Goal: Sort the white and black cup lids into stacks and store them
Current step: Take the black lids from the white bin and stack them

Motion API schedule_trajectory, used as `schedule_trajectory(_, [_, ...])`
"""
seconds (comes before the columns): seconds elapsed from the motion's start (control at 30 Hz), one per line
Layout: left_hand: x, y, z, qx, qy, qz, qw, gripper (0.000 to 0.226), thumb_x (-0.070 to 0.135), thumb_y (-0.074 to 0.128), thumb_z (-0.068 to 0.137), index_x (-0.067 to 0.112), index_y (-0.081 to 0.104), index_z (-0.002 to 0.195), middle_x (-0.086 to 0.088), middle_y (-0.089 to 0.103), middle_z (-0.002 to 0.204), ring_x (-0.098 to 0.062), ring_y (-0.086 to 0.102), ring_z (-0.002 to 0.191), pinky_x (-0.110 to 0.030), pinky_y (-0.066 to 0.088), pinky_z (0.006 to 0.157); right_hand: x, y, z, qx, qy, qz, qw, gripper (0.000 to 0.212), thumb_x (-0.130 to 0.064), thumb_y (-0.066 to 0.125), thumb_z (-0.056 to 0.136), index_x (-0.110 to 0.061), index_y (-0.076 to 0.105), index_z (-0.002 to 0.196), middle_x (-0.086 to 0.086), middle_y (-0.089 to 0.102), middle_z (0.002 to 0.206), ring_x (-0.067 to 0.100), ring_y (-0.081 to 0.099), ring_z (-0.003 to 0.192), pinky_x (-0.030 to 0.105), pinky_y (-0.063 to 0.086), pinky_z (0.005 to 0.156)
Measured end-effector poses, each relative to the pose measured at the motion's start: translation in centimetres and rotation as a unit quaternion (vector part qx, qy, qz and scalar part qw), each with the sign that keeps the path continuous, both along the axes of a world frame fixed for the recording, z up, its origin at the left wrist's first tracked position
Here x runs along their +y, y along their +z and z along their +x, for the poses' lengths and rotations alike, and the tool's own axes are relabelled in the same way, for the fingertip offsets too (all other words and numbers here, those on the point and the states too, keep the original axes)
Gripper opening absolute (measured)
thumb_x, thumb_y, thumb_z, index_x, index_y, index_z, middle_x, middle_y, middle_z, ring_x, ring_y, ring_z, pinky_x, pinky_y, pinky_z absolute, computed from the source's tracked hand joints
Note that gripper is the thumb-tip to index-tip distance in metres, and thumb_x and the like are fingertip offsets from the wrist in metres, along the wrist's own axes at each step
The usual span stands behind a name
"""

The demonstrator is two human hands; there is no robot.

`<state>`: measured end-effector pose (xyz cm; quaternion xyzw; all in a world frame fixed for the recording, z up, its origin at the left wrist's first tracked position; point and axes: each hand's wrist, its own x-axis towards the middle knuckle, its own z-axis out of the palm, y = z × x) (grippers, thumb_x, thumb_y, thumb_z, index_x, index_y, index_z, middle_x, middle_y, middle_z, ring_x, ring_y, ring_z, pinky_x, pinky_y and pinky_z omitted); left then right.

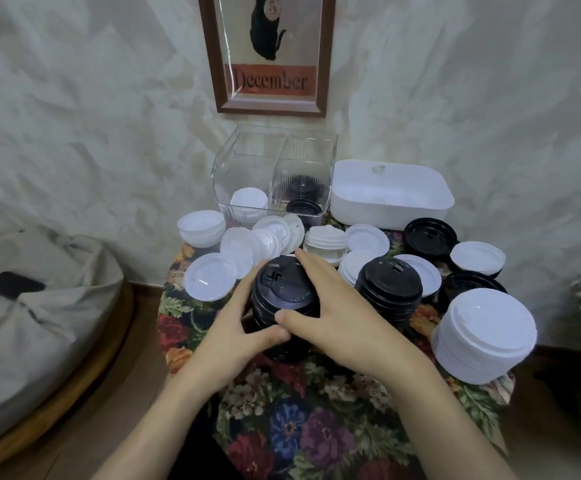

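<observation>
Both grips clasp a black stack [283, 296] of lids at the middle of the bench [302, 427]. The left grip [244, 330] curls round its left side and the right grip [337, 317] wraps its right side, thumbs close together in front. A 2nd black stack [389, 289] stands just right of it, and a white stack [486, 327] stands at the bench's right edge. Loose white lids [209, 275] lie behind. The bin [247, 157] holds white lids in its left compartment and black in its right.

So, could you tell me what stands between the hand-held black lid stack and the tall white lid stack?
In the head view, a second stack of black plastic lids stands there.
</observation>
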<state>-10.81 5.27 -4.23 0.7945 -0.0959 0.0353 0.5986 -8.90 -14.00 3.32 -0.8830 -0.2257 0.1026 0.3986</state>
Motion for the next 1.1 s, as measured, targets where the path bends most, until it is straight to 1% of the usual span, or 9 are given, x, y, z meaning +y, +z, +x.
schedule_trajectory(0.1, [0.0,0.5,0.3,0.007,-0.005,-0.012,1.0,0.088,0.041,0.085,0.075,0.032,0.044,0.152,0.017,0.059,0.146,-0.005,0.055,0.136,-0.02,0.045,0.108,-0.3,0.4,-0.1,-0.008,-0.013,0.004,1.0,0.067,-0.043,0.069,0.091,-0.044,0.034,0.149,-0.033,0.04,0.139,-0.017,0.043,0.122,0.017,0.038,0.101])
schedule_trajectory(0.23, [0.0,0.7,0.5,0.016,-0.017,-0.009,1.0,0.089,0.037,0.086,0.075,0.027,0.044,0.153,0.01,0.059,0.148,-0.01,0.054,0.138,-0.033,0.043,0.114,-0.4,0.5,-0.4,-0.012,-0.043,0.011,0.999,0.057,-0.046,0.073,0.087,-0.051,0.04,0.134,-0.036,0.047,0.127,-0.011,0.049,0.118,0.019,0.042,0.099])
schedule_trajectory(0.3, [0.0,0.6,0.6,0.02,-0.018,-0.006,1.0,0.09,0.038,0.085,0.074,0.027,0.043,0.153,0.009,0.057,0.149,-0.011,0.052,0.14,-0.036,0.04,0.115,-0.2,0.3,-0.5,-0.016,-0.058,0.018,0.998,0.063,-0.05,0.076,0.084,-0.05,0.042,0.136,-0.031,0.052,0.13,-0.008,0.052,0.118,0.023,0.044,0.101])
schedule_trajectory(0.47, [0.3,0.2,0.5,0.026,-0.016,-0.002,1.0,0.089,0.037,0.086,0.073,0.029,0.045,0.152,0.009,0.059,0.147,-0.01,0.054,0.137,-0.033,0.042,0.113,0.3,-0.2,-0.6,-0.032,-0.07,0.007,0.997,0.08,-0.057,0.076,0.082,-0.044,0.035,0.149,-0.031,0.048,0.136,-0.006,0.047,0.121,0.013,0.034,0.091])
schedule_trajectory(0.6, [0.3,0.3,0.6,0.029,-0.023,0.005,0.999,0.087,0.034,0.087,0.073,0.029,0.047,0.151,0.008,0.061,0.146,-0.012,0.056,0.136,-0.036,0.043,0.114,0.2,-0.3,-0.4,-0.038,-0.083,-0.013,0.996,0.085,-0.062,0.076,0.08,-0.043,0.034,0.151,-0.029,0.048,0.14,-0.002,0.048,0.128,0.021,0.036,0.094])
schedule_trajectory(0.77, [0.3,0.2,0.7,0.028,-0.018,0.014,0.999,0.084,0.031,0.087,0.077,0.028,0.047,0.151,0.006,0.061,0.146,-0.015,0.056,0.136,-0.048,0.041,0.117,0.4,-0.6,-0.7,-0.057,-0.098,-0.024,0.993,0.079,-0.067,0.072,0.079,-0.046,0.036,0.147,-0.033,0.048,0.134,-0.002,0.05,0.125,0.024,0.039,0.094])
schedule_trajectory(0.97, [0.1,0.4,0.8,0.016,-0.035,0.008,0.999,0.076,0.018,0.084,0.081,0.023,0.049,0.149,0.005,0.063,0.143,-0.014,0.058,0.134,-0.036,0.046,0.114,0.8,-0.8,-0.9,-0.063,-0.11,-0.019,0.992,0.072,-0.071,0.068,0.078,-0.048,0.04,0.139,-0.027,0.055,0.132,0.003,0.055,0.119,0.034,0.048,0.099])
schedule_trajectory(1.03, [0.2,0.5,0.8,0.016,-0.039,0.003,0.999,0.077,0.023,0.084,0.08,0.022,0.049,0.149,0.004,0.062,0.144,-0.015,0.057,0.135,-0.037,0.045,0.114,0.9,-0.8,-1.0,-0.064,-0.112,-0.017,0.992,0.071,-0.073,0.068,0.076,-0.048,0.043,0.137,-0.027,0.057,0.129,0.003,0.057,0.117,0.036,0.049,0.099])
schedule_trajectory(1.1, [0.4,0.6,0.8,0.02,-0.044,-0.007,0.999,0.079,0.028,0.083,0.078,0.023,0.05,0.149,0.002,0.062,0.144,-0.018,0.057,0.136,-0.042,0.043,0.114,0.7,-0.7,-0.9,-0.067,-0.109,-0.012,0.992,0.07,-0.073,0.069,0.076,-0.048,0.044,0.136,-0.031,0.055,0.126,0.0,0.055,0.114,0.031,0.047,0.096])
